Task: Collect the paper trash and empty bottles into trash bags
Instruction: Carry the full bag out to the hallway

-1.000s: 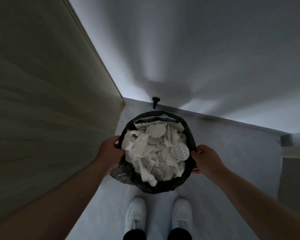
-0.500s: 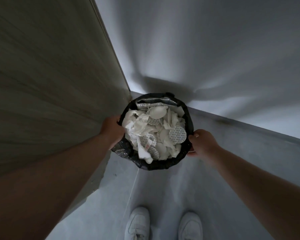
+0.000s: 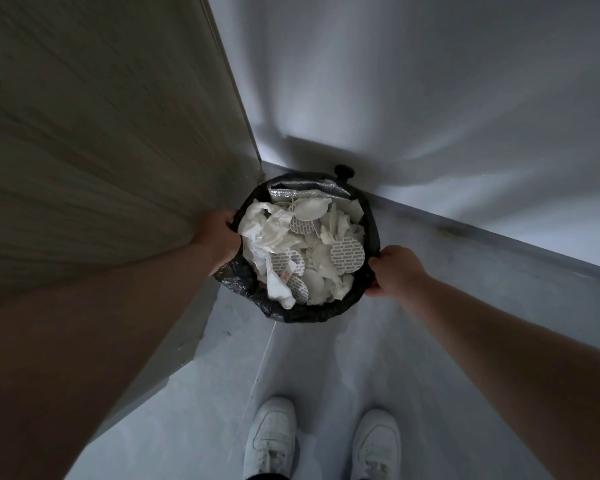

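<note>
Left hand (image 3: pixel 219 237) and right hand (image 3: pixel 394 271) grasp opposite rims of the bag-lined bin (image 3: pixel 305 315), heaped with paper trash (image 3: pixel 291 244); it perhaps rests on the floor (image 3: pixel 309 362).

Crinkled glossy black plastic bag (image 3: pixel 246 289), white crumpled paper (image 3: pixel 267 233).

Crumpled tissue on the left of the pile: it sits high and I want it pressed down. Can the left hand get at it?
Probably yes, once it lets go: the left hand grips the bag at its rim, right beside the tissue, which lies uncovered on top.
</note>
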`<state>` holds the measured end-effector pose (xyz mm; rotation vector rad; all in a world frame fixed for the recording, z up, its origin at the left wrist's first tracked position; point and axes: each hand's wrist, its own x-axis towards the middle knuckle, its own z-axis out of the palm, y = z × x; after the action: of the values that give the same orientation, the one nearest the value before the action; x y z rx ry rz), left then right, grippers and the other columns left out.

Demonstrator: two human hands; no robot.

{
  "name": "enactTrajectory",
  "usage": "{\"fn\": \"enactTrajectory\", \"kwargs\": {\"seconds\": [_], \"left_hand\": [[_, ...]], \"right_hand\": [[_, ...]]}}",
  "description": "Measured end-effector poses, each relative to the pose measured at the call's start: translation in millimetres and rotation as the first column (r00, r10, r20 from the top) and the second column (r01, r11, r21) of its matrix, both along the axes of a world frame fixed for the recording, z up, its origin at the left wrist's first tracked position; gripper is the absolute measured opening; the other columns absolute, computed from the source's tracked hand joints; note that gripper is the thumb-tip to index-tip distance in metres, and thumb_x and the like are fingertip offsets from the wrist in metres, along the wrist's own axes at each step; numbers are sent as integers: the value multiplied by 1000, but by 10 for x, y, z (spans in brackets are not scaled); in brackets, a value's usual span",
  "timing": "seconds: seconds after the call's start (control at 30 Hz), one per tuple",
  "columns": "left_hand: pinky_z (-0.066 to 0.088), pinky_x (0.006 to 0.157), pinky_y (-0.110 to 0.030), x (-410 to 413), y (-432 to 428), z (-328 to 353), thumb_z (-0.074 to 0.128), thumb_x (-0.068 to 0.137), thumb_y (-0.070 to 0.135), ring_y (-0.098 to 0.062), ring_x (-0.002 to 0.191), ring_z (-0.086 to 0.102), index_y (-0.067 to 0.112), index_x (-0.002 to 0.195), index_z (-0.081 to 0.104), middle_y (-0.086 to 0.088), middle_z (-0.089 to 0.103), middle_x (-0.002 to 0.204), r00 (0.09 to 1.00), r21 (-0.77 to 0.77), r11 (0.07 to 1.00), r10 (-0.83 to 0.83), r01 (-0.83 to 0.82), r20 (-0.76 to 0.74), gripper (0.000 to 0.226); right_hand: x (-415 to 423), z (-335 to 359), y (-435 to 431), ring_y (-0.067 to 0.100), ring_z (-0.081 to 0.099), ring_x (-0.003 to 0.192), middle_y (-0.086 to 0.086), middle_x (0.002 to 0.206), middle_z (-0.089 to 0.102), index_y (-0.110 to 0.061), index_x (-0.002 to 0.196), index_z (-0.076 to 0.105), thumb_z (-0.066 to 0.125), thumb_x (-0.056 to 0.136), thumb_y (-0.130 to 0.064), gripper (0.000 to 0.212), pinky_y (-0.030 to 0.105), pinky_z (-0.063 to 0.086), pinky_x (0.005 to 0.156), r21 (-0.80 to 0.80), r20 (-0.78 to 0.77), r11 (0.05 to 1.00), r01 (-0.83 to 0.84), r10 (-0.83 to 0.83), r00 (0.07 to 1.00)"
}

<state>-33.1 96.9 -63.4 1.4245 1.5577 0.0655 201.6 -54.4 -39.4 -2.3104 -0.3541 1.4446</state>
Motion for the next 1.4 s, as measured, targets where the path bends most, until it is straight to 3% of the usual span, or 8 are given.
{"fn": "enactTrajectory", "kwargs": {"seconds": [0.2, 0.37, 0.47, 0.6, 0.73, 0.93, 1.17, 1.4], "left_hand": [[43, 59, -25, 16, 1, 42, 48, 75, -16, -23, 78, 58, 11, 105, 67, -10, 66, 86, 1000, 10, 1000, -24, 24, -1, 45], [43, 86, -34, 100, -59, 319, 63, 86, 8, -28, 108, 54, 4, 130, 49, -16, 55, 129, 988, 73, 993, -81, 91, -128, 46], [32, 104, -31, 170, -181, 677, 59, 92, 23, -26, 134, 37, 7, 144, 33, -11, 38, 148, 991, 129, 985, -102, 114, -91, 61], [39, 85, -29, 252, -363, 1389, 53, 94, 24, -19, 101, 56, 6, 120, 57, -1, 59, 105, 994, 147, 987, -71, 59, 80, 33], [41, 70, -34, 262, -491, 2162, 50, 89, 34, -12, 67, 50, 16, 78, 57, -3, 53, 70, 976, 141, 988, 27, -59, 216, 21], [45, 87, -35, 376, -786, 3451, 55, 93, 25, -14, 89, 58, 26, 79, 62, 6, 64, 87, 903, 12, 979, 185, -206, 388, 15], [52, 60, -14, 330, -1248, 4964, 52, 95, 22, 9, 62, 62, 25, 81, 62, 13, 69, 69, 840, 22, 967, 209, -253, 501, 18], [49, 88, -33, -99, -1873, 6054, 51, 70, 59, 3, 89, 63, 49, 75, 70, 20, 70, 86, 884, 73, 980, 136, -187, 448, 21]], "right_hand": [[-34, 9, 52, 42, 66, 92, 24, 105, 61, -9, 76, 51, 51, 96, -7, 21, 22, 47, 32, -41, -35, 994, 100, -102, 994], [-14, 64, 38, 37, 69, 87, 24, 99, 67, -3, 83, 57, 51, 96, -24, 25, 44, 59, 77, -86, 32, 996, 27, -25, 999], [28, 328, 7, 30, 60, 88, 11, 85, 56, -4, 90, 53, 47, 95, -29, 26, 35, 50, 78, -34, 159, 997, -67, 72, 985], [7, 1097, -87, 22, 54, 93, -5, 82, 52, -28, 76, 50, 46, 94, -21, 20, 41, 50, 91, 213, 21, 972, 103, -110, 994], [-23, 2006, -130, 23, 52, 81, 5, 78, 56, -19, 65, 57, 49, 86, -17, 23, 42, 47, 74, 345, 22, 931, 122, -138, 990], [-20, 3454, -283, 23, 52, 78, 23, 82, 59, -4, 77, 54, 51, 91, -19, 21, 48, 51, 72, 417, 6, 906, 67, -76, 997], [-88, 4900, -656, 21, 59, 81, 7, 87, 65, -23, 81, 62, 55, 93, -14, 17, 39, 52, 77, 458, -46, 888, 43, -24, 999], [-179, 5922, -1255, 25, 63, 90, 14, 102, 68, -21, 92, 63, 54, 96, -16, 11, 37, 54, 81, 471, -25, 877, -97, 123, 992]]}}
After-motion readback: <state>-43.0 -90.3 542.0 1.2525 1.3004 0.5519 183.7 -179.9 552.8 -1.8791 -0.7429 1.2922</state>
